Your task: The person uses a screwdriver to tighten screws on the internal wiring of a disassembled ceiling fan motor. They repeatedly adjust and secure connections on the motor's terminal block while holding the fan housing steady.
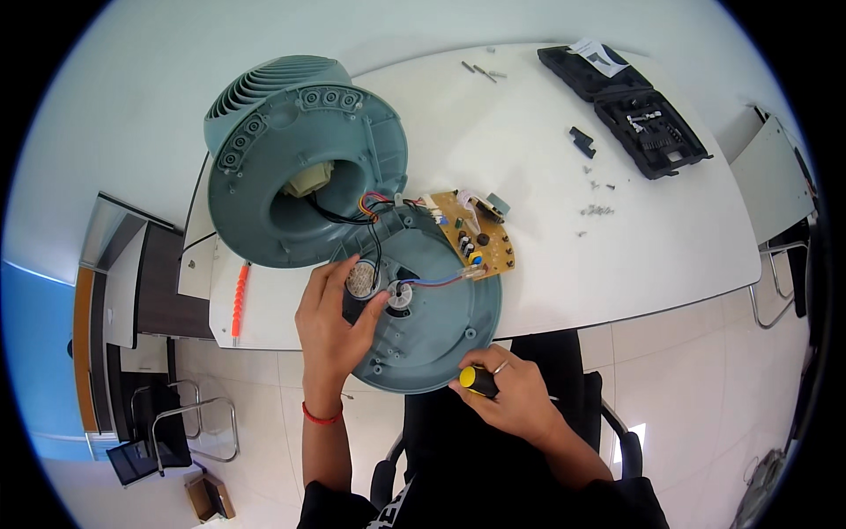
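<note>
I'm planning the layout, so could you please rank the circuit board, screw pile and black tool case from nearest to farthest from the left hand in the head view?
1. Circuit board, to the right, overlapping the green base.
2. Screw pile, farther right.
3. Black tool case, upper right.

- Your left hand [333, 319] is reaching out front, thumb [371, 314] spread away from the bent fingers [338, 281]
- left forearm [326, 454] comes up pretty much straight, tbh
- your right hand [511, 397] is lower down, curled into a grip
- right forearm [577, 454] slants in from your right side
</note>
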Motion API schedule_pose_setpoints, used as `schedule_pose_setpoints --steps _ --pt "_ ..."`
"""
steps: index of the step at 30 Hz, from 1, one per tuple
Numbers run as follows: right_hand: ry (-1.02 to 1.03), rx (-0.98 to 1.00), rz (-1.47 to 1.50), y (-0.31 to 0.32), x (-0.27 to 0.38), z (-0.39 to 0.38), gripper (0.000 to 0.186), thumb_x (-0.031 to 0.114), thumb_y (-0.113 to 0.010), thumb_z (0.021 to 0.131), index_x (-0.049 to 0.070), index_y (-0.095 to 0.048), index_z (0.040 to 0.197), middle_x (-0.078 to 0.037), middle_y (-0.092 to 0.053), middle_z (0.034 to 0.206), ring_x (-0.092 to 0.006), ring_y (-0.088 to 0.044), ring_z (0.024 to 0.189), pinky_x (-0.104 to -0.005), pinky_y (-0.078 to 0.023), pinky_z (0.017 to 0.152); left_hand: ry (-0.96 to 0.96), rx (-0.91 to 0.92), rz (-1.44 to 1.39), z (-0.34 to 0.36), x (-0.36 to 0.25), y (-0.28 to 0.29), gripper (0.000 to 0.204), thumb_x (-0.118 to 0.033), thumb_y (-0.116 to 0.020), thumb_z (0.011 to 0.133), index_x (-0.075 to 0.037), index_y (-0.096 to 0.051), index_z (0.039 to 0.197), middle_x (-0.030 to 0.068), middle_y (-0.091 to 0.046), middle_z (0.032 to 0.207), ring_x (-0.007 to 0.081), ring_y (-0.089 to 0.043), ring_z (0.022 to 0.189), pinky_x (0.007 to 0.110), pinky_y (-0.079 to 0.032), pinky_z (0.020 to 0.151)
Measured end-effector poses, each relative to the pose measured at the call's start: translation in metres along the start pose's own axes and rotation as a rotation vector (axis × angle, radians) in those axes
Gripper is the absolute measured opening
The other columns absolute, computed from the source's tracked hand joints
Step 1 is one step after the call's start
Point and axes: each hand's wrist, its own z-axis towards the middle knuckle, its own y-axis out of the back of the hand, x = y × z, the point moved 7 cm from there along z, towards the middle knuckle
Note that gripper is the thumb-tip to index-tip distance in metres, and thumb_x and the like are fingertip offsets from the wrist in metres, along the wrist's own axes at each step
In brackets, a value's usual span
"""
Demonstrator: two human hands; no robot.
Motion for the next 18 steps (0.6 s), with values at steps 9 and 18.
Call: schedule_pose_setpoints --steps 9,18 --pt "0.014 0.008 0.007 -0.003 -0.001 0.000 0.030 0.022 -0.081 0.086 0.008 -0.064 0.106 -0.008 -0.069 0.091 -0.0313 -0.071 0.073 -0.0376 -0.058 0.062 0.062 0.053 0.023 0.007 0.009 -0.002 0.045 -0.018 -0.084 0.081 0.002 -0.069 0.118 0.0141 -0.065 0.102 0.0291 -0.066 0.089 0.036 -0.053 0.079" --pt "0.072 -0.024 0.019 -0.001 0.003 -0.001 0.032 0.019 -0.082 0.082 0.009 -0.064 0.105 -0.005 -0.069 0.092 -0.0265 -0.070 0.073 -0.0348 -0.055 0.060 0.122 0.171 -0.097 0.009 0.025 -0.009 0.041 -0.017 -0.076 0.091 -0.001 -0.068 0.128 0.0117 -0.065 0.113 0.0191 -0.063 0.097 0.030 -0.050 0.084"
